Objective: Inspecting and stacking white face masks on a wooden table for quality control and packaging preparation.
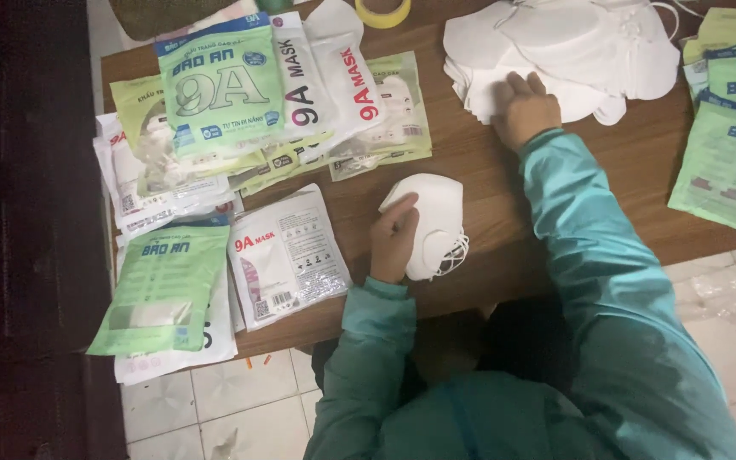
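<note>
left hand [393, 238] on mask [436, 223] near table edge [504, 285]

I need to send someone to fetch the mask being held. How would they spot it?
On the brown wooden table, look at the near edge, right of the packets. The left hand holds a small stack of white masks, loops dangling, apart from the big loose pile farther back.

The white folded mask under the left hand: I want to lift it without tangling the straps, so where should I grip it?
Pinch the white mask at its smooth folded top edge, coming from the left hand side; the ear loops bunch at the lower right.
</note>
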